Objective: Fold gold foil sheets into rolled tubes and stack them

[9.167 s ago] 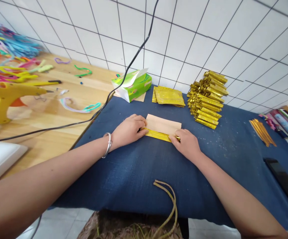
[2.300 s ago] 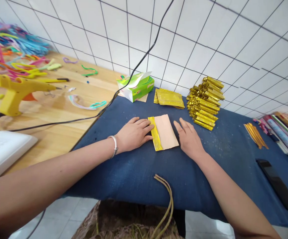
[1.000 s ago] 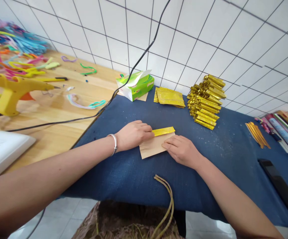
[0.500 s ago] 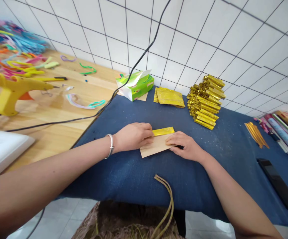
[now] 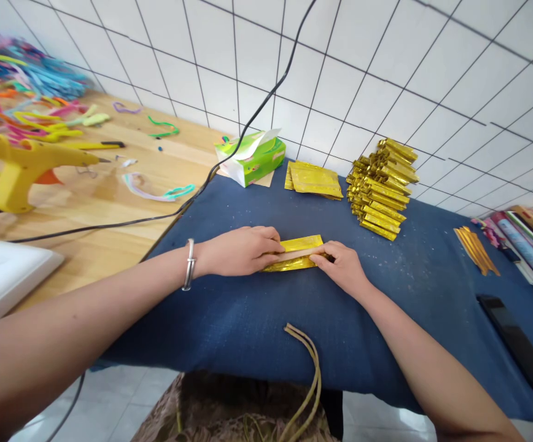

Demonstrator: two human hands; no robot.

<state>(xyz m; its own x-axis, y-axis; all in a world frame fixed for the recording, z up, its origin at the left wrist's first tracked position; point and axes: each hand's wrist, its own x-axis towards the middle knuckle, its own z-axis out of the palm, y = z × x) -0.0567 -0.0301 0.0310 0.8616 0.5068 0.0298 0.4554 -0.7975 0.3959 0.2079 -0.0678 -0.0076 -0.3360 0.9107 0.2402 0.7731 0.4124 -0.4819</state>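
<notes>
A sheet of gold foil paper (image 5: 299, 245) lies on the blue cloth, folded in along both long edges, with a strip of its tan inner side showing between the gold bands. At its left end, my left hand (image 5: 248, 250) grips the sheet, fingers closed over it. My right hand (image 5: 340, 264) pinches the right end, thumb on the near fold. Beyond the hands lie flat gold foil sheets (image 5: 315, 179) in a small pile. To their right rises a stack of folded gold strips (image 5: 381, 190).
A green tissue box (image 5: 258, 161) stands by the tiled wall, crossed by a black cable (image 5: 266, 101). On the wooden table at left are a yellow glue gun (image 5: 22, 166), colourful pipe cleaners (image 5: 40, 77) and a white device (image 5: 8, 279). A black phone (image 5: 517, 341) lies at right.
The near edge of the gold foil paper has been folded up and over, covering most of the tan side with a second gold band. My left hand has shifted slightly left.
</notes>
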